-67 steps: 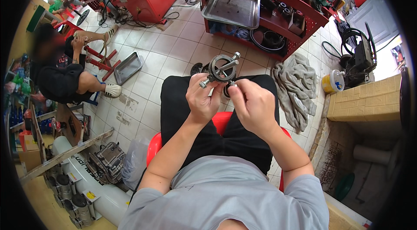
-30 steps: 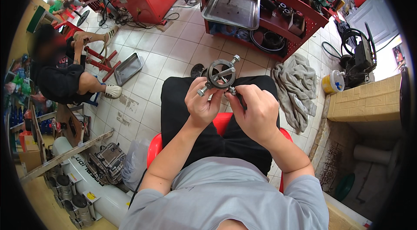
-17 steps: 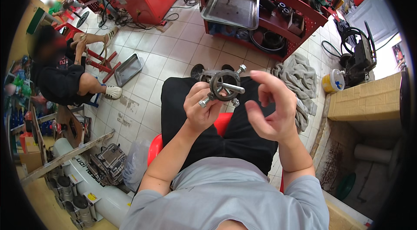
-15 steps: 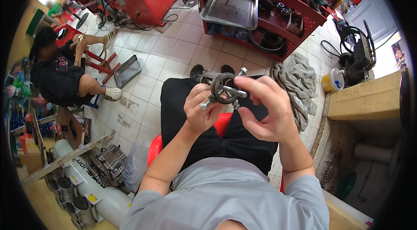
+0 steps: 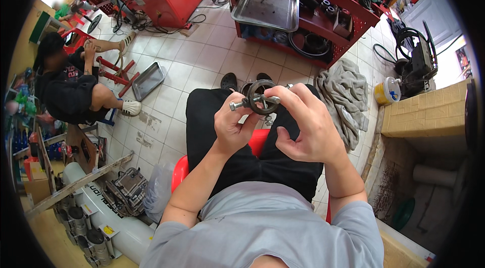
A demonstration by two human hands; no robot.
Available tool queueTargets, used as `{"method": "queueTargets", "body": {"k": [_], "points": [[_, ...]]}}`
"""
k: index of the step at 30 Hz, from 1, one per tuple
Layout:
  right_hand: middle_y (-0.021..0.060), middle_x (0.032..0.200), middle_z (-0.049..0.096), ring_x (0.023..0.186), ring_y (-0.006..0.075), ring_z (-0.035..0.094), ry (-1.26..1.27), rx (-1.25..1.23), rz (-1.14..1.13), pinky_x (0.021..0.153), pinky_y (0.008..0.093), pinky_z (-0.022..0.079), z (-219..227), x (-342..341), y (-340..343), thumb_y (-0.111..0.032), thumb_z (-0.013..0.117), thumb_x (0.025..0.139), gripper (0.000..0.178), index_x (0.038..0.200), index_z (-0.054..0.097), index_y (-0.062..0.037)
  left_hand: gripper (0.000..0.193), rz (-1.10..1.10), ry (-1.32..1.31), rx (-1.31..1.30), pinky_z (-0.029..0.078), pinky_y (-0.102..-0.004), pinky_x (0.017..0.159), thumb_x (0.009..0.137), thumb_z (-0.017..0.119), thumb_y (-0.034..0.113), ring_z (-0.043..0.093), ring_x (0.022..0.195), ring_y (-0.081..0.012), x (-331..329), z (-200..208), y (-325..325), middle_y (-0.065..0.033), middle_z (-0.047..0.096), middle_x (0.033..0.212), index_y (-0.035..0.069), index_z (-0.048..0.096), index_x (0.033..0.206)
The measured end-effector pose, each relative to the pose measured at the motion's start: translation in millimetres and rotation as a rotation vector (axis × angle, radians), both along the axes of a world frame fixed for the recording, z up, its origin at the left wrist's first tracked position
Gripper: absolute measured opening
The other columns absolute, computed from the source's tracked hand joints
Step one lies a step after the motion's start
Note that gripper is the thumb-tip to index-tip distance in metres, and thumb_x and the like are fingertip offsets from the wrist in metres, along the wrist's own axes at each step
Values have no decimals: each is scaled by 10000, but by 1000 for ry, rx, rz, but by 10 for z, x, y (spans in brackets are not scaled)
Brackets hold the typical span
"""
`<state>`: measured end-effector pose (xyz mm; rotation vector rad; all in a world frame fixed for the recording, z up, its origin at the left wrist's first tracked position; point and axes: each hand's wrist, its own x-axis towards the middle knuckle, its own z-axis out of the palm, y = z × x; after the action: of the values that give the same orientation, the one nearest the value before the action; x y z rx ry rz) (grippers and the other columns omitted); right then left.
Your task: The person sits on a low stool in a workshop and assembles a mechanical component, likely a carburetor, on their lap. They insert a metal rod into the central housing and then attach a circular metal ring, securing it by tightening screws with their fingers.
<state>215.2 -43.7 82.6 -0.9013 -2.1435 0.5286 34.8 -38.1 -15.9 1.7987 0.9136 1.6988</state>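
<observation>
Holding, at the centre of the frame: one dark metal ring (image 5: 261,111), above the black trousers (image 5: 207,131), with the left hand (image 5: 233,124) clasped on its left side. The right hand (image 5: 310,126) was half-curled, thumb spread clear, forefinger close by the end of the one rod (image 5: 273,100) crossing the ring; whether it touched, I could not tell.

Handling, as I judged it: heavy for its size, rigid, hard to break, perhaps slick if oiled. Best hold: the outer rim, between the bolts (image 5: 236,105), whose projecting heads looked awkward to grasp.

Counted on the ring: three bolts, one to the left, one below, one at upper right mostly behind the fingers; others may have been hidden.

Counted about it: two trays (image 5: 257,15), one at the cart (image 5: 356,35), upper centre, one on the floor (image 5: 202,50), upper left. One cart. One grey cloth (image 5: 343,96), right of centre. One tub (image 5: 388,92), right. Two black shoes (image 5: 229,82), just above the ring's level. One seated co-worker (image 5: 70,86), left. One bag (image 5: 126,189), lower left.
</observation>
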Motion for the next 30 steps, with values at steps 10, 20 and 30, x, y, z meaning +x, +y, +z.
{"method": "queueTargets", "body": {"k": [10, 20, 30], "points": [[136, 1042, 543, 935, 283, 538, 95, 30, -49, 878, 389, 415, -147, 76, 164, -25, 636, 682, 606, 1282, 561, -64, 143, -145, -25, -237, 502, -295, 687, 753, 714, -56, 642, 761, -206, -31, 145, -51, -97, 669, 853, -8, 679, 883], [94, 1318, 466, 1092, 196, 473, 247, -336, 123, 880, 310, 416, -195, 126, 161, -94, 691, 787, 695, 1420, 408, -49, 87, -406, -354, -562, 524, -239, 730, 869, 667, -25, 633, 820, -106, -36, 189, -90, -67, 656, 907, -72, 640, 938], [128, 1239, 463, 1001, 205, 509, 230, -282, 123, 796, 290, 448, -212, 82, 177, -134, 707, 816, 704, 1435, 386, -40, 104, -439, -349, -577, 542, -251, 768, 860, 665, -48, 644, 849, -117, -82, 203, -69, -74, 650, 945, -79, 642, 957]]}}
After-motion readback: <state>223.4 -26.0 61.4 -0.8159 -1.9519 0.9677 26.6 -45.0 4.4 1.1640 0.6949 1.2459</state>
